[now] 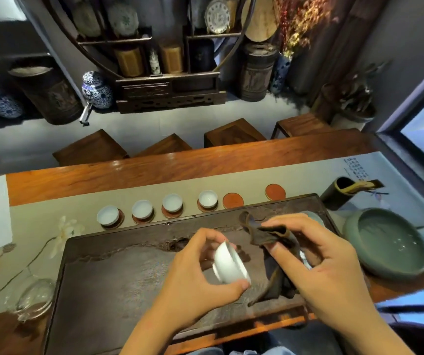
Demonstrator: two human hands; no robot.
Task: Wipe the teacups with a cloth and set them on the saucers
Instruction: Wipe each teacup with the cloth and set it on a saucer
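My left hand [193, 272] pinches a white teacup [229, 263] tilted on its side above the dark tea tray [129, 272]. Just right of it, my right hand [316, 254] grips a dark brown cloth [270, 234] that hangs down toward the tray. Cup and cloth are close but apart. Along the runner behind the tray, several white teacups [172, 202] stand on red-brown saucers. Two bare saucers [233, 200] [275, 192] lie at the right end of that row. Another cup is partly hidden behind my right hand.
A green ceramic basin [385, 242] sits right of the tray. A dark tube holder [339, 192] with tools lies behind it. A glass pitcher [35, 298] stands at the left front. Wooden stools line the table's far side.
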